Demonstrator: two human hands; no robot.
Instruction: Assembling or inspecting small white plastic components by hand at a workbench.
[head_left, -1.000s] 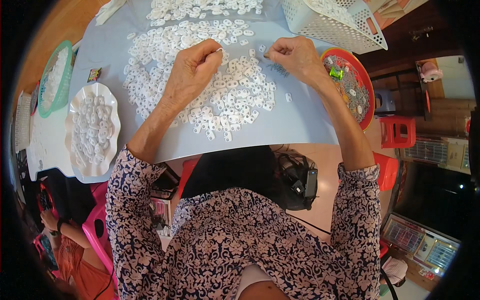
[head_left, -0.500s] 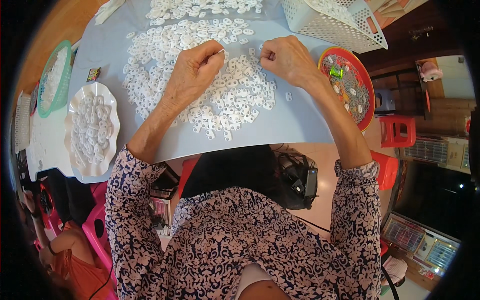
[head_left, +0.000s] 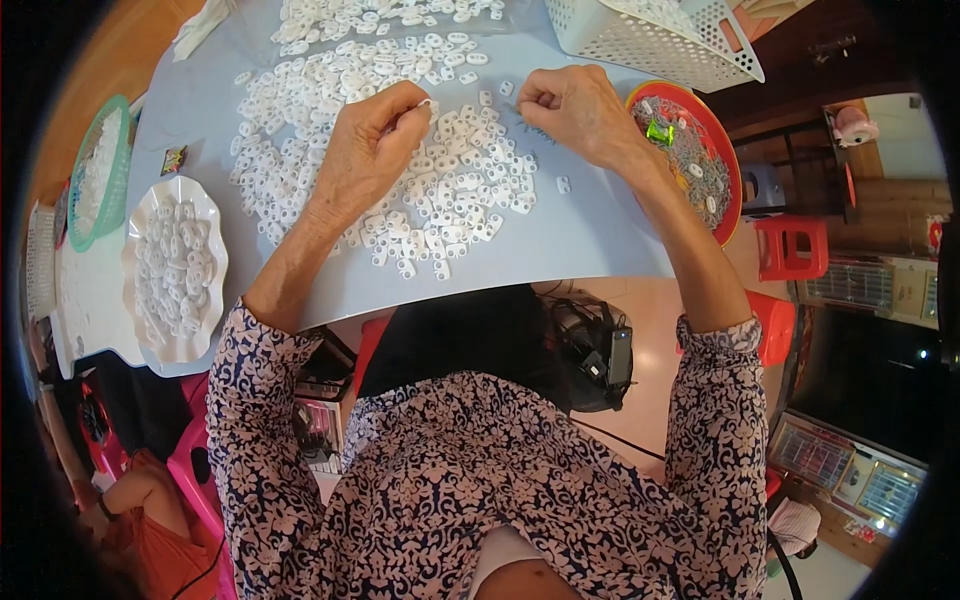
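Small white plastic pieces, many with two holes, lie spread over the grey-blue table between and around my hands. My left hand is closed above the heap, its thumb and forefinger pinching one white plastic piece whose edge peeks out. To its right, my right hand is closed too, the fingertips pressed together and turned toward the left hand. Whatever it holds is hidden. Just below those fingertips lie some thin grey bits on the table, too small to make out. The hands are apart.
A red-rimmed tray with thin grey pieces and a green wrapper stands beside my right forearm. Behind it is a white perforated basket. At left are a scalloped white dish of white pieces and a green basket. A person sits lower left.
The whole view has shifted slightly, so the table things sit a little further left. Both hands stay closed, and the grey bits under my right hand now show.
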